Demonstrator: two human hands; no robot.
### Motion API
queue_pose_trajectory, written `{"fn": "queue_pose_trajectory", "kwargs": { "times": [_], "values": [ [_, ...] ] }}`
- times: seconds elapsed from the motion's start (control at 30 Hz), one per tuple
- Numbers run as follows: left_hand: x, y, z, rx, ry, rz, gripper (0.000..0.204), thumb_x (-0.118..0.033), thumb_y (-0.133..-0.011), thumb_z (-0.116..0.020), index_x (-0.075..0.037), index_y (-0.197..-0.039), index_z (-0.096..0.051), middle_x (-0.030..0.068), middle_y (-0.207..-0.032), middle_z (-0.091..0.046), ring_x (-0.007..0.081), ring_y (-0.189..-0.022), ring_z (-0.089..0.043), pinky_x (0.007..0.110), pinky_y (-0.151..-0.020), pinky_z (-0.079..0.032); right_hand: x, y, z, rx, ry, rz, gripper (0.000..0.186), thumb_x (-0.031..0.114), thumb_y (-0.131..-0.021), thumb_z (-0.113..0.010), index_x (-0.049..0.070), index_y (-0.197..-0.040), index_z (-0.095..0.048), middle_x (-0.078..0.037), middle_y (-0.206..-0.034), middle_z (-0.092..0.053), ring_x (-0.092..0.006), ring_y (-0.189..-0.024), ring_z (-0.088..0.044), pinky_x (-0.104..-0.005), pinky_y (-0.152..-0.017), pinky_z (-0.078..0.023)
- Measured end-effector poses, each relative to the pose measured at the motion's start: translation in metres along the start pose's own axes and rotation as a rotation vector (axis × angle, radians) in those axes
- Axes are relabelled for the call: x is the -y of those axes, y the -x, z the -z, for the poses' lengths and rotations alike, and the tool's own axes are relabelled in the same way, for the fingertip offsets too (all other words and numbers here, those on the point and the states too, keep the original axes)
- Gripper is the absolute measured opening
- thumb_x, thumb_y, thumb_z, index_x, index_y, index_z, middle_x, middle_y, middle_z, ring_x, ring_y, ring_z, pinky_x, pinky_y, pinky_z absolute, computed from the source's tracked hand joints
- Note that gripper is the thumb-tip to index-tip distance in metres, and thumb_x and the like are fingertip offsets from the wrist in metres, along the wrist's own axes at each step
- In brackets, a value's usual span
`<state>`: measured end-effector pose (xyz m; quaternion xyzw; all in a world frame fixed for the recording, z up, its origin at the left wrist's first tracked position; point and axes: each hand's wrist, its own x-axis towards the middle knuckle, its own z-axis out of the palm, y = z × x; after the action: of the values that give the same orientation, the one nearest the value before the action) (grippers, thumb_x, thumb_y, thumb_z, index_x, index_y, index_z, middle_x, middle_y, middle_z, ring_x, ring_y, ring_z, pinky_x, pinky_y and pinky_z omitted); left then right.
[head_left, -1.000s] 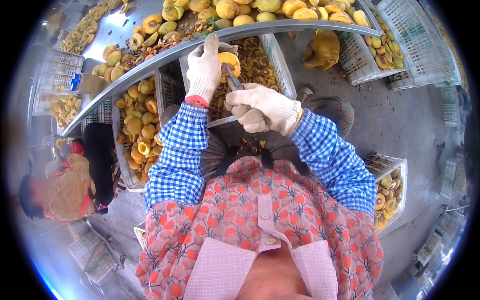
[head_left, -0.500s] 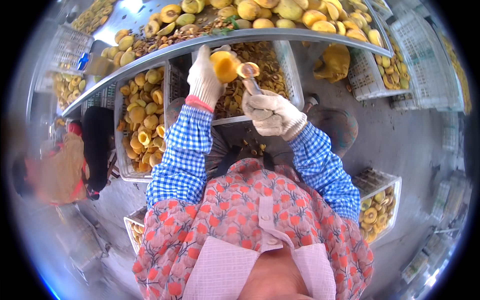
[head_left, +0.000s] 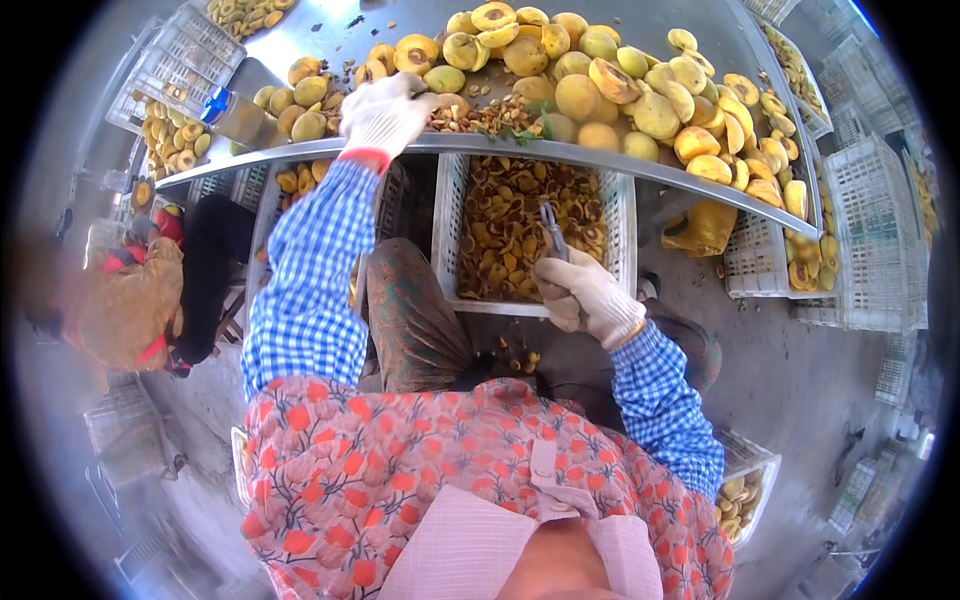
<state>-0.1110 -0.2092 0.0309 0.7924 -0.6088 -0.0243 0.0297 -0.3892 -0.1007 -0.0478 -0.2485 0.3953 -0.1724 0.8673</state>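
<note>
My left hand [head_left: 383,112], in a white knitted glove, reaches over the metal table [head_left: 345,150] among the yellow peach halves. Its fingertips lie beside a peach half [head_left: 451,103] and a pile of pits and scraps [head_left: 470,119]; whether they grip anything is hidden. My right hand [head_left: 590,295], gloved too, is closed round the handle of a metal pitting spoon [head_left: 551,228]. The spoon points up and away over a white crate [head_left: 622,225] filled with brownish peach trimmings [head_left: 520,245]. No fruit is on its tip.
Many peaches [head_left: 655,115] cover the table's right side. A bottle with a blue cap [head_left: 215,105] stands at the left. Stacked white crates [head_left: 870,220] are on the right, and a yellow bag [head_left: 700,230] hangs under the table. A person [head_left: 130,290] sits at the left.
The peach half is gone from my left hand, which has moved left and away onto the table. My right hand has come lower and nearer with the pitting spoon, and the cut piece has left its tip.
</note>
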Motion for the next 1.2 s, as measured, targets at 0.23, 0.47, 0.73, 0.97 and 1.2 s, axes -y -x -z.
{"fn": "queue_pose_trajectory", "kwargs": {
  "times": [0.23,0.47,0.73,0.97,1.2],
  "values": [
    [-0.006,-0.103,-0.055,0.166,-0.082,-0.080,0.067,-0.051,-0.081,-0.067,0.001,-0.123,-0.060,0.0230,-0.122,-0.063,0.0343,-0.111,-0.062,0.043,-0.097,-0.047,0.006,-0.004,0.022,-0.039,0.079,0.098,0.020,0.018,-0.094,-0.057,0.008,-0.080,-0.048,0.000,-0.054,-0.045,-0.0117,-0.038,-0.041,-0.0281,-0.037,-0.033],
    [-0.031,-0.105,-0.035,0.285,-0.099,-0.046,0.083,-0.052,-0.073,-0.070,0.003,-0.133,-0.052,0.0247,-0.131,-0.058,0.0333,-0.121,-0.058,0.041,-0.101,-0.045,0.019,-0.001,0.027,-0.057,0.138,0.144,0.018,0.019,-0.094,-0.056,0.007,-0.082,-0.049,-0.001,-0.055,-0.047,-0.0121,-0.038,-0.043,-0.0267,-0.037,-0.034],
    [-0.010,-0.095,-0.057,0.074,0.071,-0.358,0.071,-0.046,-0.076,-0.068,-0.004,-0.131,-0.054,0.0232,-0.129,-0.058,0.0348,-0.121,-0.057,0.043,-0.100,-0.046,0.028,-0.006,0.025,-0.148,0.014,0.120,0.020,0.012,-0.094,-0.057,0.012,-0.077,-0.046,0.005,-0.055,-0.039,-0.0070,-0.038,-0.034,-0.0246,-0.034,-0.026],
    [-0.024,-0.098,-0.066,0.124,-0.162,-0.313,0.060,-0.042,-0.081,-0.066,-0.002,-0.125,-0.056,0.0195,-0.126,-0.061,0.0349,-0.115,-0.061,0.043,-0.095,-0.049,0.026,-0.006,0.021,-0.094,0.034,0.136,0.019,0.014,-0.095,-0.057,0.012,-0.080,-0.045,0.004,-0.058,-0.040,-0.0065,-0.039,-0.034,-0.0241,-0.034,-0.027],
    [-0.003,-0.090,-0.038,0.256,0.814,-0.056,0.055,-0.040,-0.093,-0.062,-0.001,-0.130,-0.053,0.0147,-0.119,-0.065,0.0207,-0.103,-0.066,0.032,-0.080,-0.053,0.026,0.012,0.023,-0.079,0.064,0.230,0.017,0.018,-0.093,-0.058,0.010,-0.089,-0.045,0.001,-0.060,-0.045,-0.0102,-0.040,-0.041,-0.0260,-0.036,-0.033]
  ]
}}
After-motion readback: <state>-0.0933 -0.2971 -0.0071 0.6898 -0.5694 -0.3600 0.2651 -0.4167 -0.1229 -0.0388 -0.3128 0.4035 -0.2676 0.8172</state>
